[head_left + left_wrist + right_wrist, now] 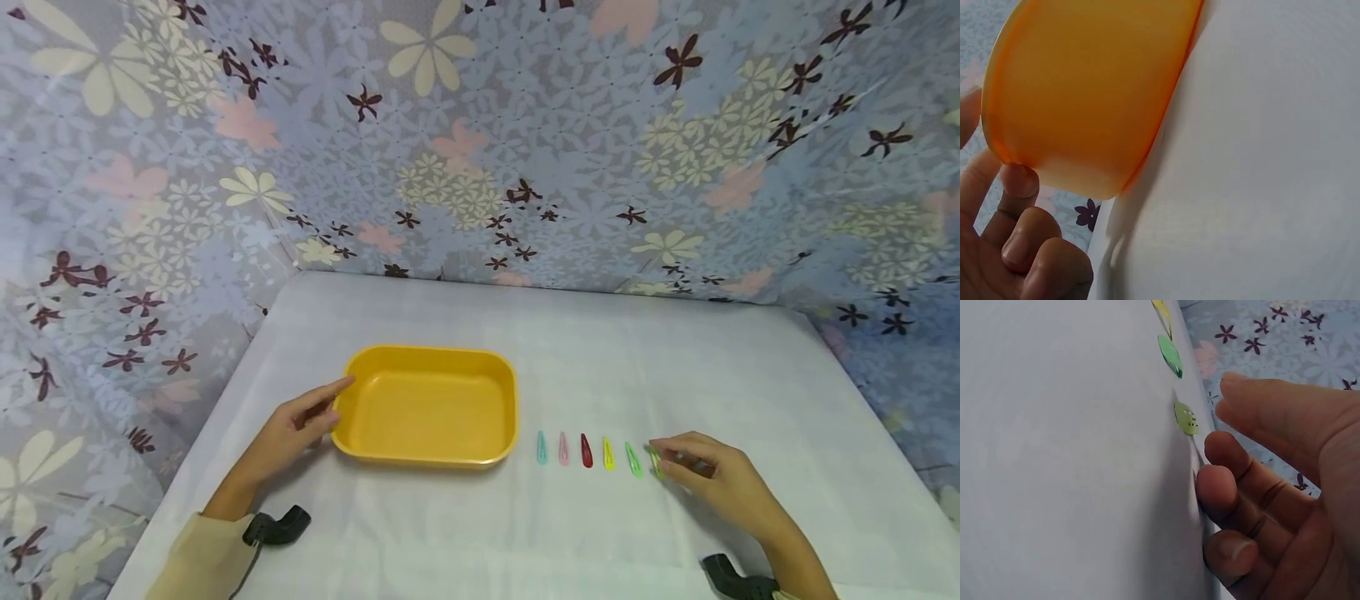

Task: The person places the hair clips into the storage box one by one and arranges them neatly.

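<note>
My left hand (296, 429) is at the left end of a yellow plastic tray (427, 458), index fingertip on the rim and thumb against the outer wall. The left wrist view shows the other fingers curled beside the tray's wall (1091, 94). My right hand (712, 479) hovers over a yellow-green snap hair clip (656, 463), thumb and index finger either side of it. In the right wrist view that clip (1185, 419) lies just beyond the fingertips. Beside it is a green hair clip (633, 459).
Further left in the same row lie a yellow clip (608, 453), a red clip (587, 451), a pink clip (564, 448) and a teal clip (542, 447), next to the tray. A white cloth (480, 542) covers the table; floral fabric (480, 150) hangs behind.
</note>
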`<state>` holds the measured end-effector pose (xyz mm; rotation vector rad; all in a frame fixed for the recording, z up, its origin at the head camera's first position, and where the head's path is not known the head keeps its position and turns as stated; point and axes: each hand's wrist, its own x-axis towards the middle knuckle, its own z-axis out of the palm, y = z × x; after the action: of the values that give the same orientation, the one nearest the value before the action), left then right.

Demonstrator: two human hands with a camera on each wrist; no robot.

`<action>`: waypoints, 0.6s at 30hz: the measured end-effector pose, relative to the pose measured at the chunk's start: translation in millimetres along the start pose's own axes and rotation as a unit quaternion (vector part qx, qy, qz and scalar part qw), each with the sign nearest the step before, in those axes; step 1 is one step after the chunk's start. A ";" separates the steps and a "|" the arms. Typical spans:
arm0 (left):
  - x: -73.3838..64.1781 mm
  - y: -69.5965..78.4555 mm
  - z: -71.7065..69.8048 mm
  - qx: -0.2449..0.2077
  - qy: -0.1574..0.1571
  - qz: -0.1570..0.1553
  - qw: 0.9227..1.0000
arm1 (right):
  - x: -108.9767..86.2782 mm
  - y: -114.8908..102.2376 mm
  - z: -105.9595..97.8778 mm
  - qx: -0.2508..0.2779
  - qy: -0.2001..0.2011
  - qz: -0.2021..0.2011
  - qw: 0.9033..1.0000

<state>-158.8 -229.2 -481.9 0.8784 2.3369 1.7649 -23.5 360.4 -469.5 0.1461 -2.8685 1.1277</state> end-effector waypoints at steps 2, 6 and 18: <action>-0.1 -1.8 0.1 0.001 -0.002 -0.003 1.000 | -1.3 0.2 1.9 0.000 0.002 -0.001 1.000; -0.9 -4.3 1.0 -0.012 0.001 -0.008 1.000 | -2.1 2.8 4.5 -0.005 0.003 -0.014 1.000; -2.8 -4.8 3.4 -0.023 0.022 -0.030 0.999 | 0.9 2.0 11.6 -0.075 0.026 -0.035 0.996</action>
<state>-157.0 -228.5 -488.1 0.7640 2.3128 1.8243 -24.8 353.9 -479.3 0.2051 -2.8640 0.8858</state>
